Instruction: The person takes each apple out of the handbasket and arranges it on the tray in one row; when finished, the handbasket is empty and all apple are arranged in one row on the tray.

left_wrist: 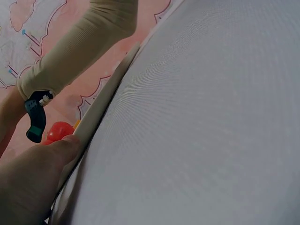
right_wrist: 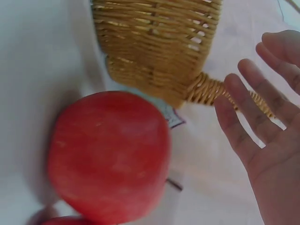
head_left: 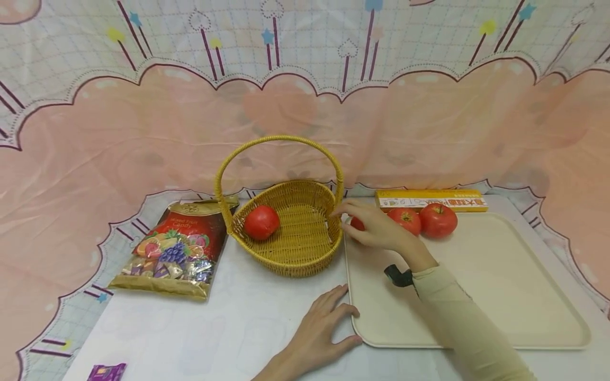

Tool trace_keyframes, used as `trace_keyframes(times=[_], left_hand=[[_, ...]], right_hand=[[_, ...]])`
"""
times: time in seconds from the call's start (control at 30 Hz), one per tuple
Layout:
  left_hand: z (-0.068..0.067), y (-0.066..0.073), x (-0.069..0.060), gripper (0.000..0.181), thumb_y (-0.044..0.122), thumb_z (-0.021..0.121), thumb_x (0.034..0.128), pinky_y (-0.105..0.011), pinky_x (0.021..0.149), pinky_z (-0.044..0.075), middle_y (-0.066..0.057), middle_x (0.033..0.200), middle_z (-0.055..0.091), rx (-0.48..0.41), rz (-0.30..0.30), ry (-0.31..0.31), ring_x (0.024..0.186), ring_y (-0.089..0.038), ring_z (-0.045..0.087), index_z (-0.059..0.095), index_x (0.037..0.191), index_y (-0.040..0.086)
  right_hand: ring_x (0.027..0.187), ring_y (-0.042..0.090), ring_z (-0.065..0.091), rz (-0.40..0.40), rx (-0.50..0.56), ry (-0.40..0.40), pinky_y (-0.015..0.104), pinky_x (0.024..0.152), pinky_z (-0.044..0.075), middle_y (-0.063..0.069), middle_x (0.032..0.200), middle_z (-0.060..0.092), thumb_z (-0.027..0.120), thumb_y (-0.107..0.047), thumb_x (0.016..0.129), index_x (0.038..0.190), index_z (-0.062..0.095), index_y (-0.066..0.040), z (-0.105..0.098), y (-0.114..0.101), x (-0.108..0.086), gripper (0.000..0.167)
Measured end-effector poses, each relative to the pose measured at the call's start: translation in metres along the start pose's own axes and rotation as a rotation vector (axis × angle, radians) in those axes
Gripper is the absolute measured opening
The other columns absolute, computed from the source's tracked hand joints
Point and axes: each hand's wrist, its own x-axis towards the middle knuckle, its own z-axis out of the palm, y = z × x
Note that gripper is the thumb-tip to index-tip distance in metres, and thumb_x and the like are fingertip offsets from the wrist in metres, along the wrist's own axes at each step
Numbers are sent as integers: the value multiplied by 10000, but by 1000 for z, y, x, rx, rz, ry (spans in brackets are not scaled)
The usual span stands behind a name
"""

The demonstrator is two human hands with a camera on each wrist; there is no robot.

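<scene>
The right hand (head_left: 376, 227), its fingers apart and holding nothing, is above the tray's back left corner beside the wicker basket (head_left: 295, 264). It partly hides one red apple (head_left: 357, 224); two more apples (head_left: 404, 219) (head_left: 439, 220) sit to its right on the cream tray (head_left: 524, 296). Another red apple (head_left: 261, 223) lies in the basket's left side. In the right wrist view, that hand (right_wrist: 276, 126) is by the basket (right_wrist: 150, 42), apart from an apple (right_wrist: 110, 157). The left hand (head_left: 316, 330) touches the tray's left rim, its thumb (left_wrist: 65, 146) also seen in the left wrist view.
A bag of mixed fruit candy (head_left: 176, 248) lies left of the basket. Behind the tray is a long yellow and white box (head_left: 431, 200). One purple wrapped candy (head_left: 107, 372) is at the front left. A patterned cloth (head_left: 286, 116) hangs behind the table.
</scene>
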Motion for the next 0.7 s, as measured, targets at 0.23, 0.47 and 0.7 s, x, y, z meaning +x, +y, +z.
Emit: trace_keyframes(times=[0.23,0.47,0.7], left_hand=[[0,0,0,353,532,627,837,-434,1099,373,-64,1481,398,6,-5,-9,1376,-233,372,547,1086,294],[0,-1,0,351,536,614,846,-436,1096,373,-64,1479,398,15,3,0,1375,-232,372,539,1090,295],[0,-1,0,352,528,614,849,-441,1091,379,-68,1486,387,6,4,-4,1374,-236,372,535,1100,293]], right_hand=[[1071,174,587,-72,-36,-87,322,901,516,-15,1180,587,572,-189,936,1187,586,-156,-2,-9,19,253],[1116,156,559,-117,-86,-185,332,958,497,-21,1190,569,566,-169,933,1191,572,-170,3,-15,40,258],[1127,163,544,-146,-127,-278,328,984,485,-12,1185,559,546,-199,944,1198,571,-158,11,-18,65,258]])
